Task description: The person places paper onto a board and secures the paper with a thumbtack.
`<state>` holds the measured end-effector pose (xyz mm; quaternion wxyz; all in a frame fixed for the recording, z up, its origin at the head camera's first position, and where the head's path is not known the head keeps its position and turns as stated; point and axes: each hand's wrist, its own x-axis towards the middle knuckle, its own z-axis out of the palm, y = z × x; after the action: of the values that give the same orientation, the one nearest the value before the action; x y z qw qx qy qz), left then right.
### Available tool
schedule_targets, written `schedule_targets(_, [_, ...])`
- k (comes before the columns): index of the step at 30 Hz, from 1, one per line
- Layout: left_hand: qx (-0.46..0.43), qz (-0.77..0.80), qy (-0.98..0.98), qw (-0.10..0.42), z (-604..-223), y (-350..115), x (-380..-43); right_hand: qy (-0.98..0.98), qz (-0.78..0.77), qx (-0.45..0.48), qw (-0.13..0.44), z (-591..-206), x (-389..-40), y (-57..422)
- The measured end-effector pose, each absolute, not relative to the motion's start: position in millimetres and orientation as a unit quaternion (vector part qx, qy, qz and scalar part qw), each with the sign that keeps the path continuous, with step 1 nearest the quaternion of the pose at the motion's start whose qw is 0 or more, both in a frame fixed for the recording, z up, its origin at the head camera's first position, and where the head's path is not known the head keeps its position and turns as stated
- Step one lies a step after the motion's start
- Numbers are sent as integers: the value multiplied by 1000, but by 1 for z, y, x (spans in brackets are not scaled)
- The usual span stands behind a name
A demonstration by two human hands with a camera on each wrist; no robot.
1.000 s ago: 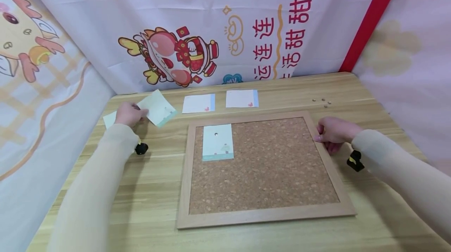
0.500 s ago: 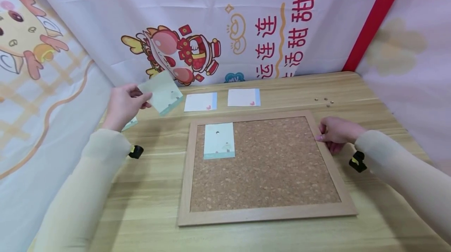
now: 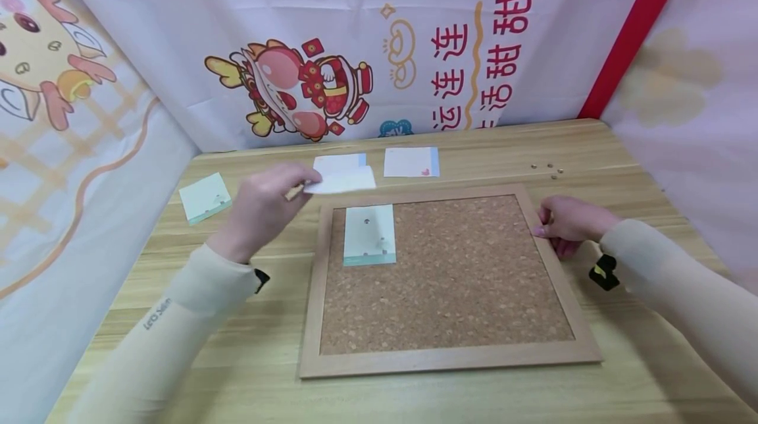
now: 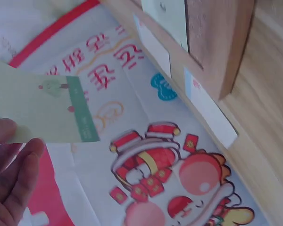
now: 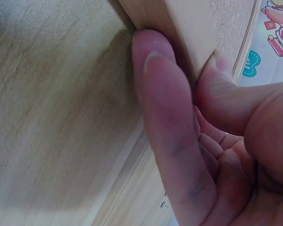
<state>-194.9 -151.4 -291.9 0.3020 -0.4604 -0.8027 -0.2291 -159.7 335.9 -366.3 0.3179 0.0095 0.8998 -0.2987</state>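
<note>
Far left: pale wall cloth (image 3: 35,180) with a cartoon print. In from it, a pale green note (image 3: 204,195) lay flat on the wood-look table (image 3: 249,351), skewed, darker band toward the person.

Left hand (image 3: 260,210) was up over the table, thumb and fingers pinching one edge of another note (image 3: 343,180). That one looked white from the head view, but the left wrist view showed pale green with a small tree print and a darker green band. From the head view it overlapped the lower part of a white note (image 3: 336,160) with a blue end strip, which lay on the table behind the board.

Cork board (image 3: 462,279) sat flat, wood frame all round. On its cork, upper left corner: one green note (image 3: 367,243), upright, with a tack (image 3: 366,221) through its upper half. Second white note (image 3: 408,162), blue strip at right, lay beyond the top rail.

Right of that, four small tacks (image 3: 560,171) were loosely grouped on the table, off the board's far right corner.

Right hand (image 3: 571,223) gripped the frame's right rail near that corner — thumb on the face, fingertips against the outer side, per the right wrist view. Black wrist camera (image 3: 604,272) hung under the sleeve (image 3: 663,286).
</note>
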Motion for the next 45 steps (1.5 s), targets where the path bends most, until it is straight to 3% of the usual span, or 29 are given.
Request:
schedule_targets(10, [-571,-171,-741,309,-305,-110,-155,901,-303,5,311,-368,-158,338])
schedule_targets(21, [-623,-134,-701,320,-311,-84,-129,903,-301,2,307,-367,-157,338])
schedule_targets(33, [-620,-230,-701,266,-331,-64,-125,899,-298,12,320,-364,-160,338])
schedule_targets(39, [-538,-356,-749,149,-341,-55,-144,899,-303,5,316,-366,-159,339])
schedule_targets(45, [-352,-476,-803,-66,-347,-46,-175,899,-301,5,316,-367,-159,339])
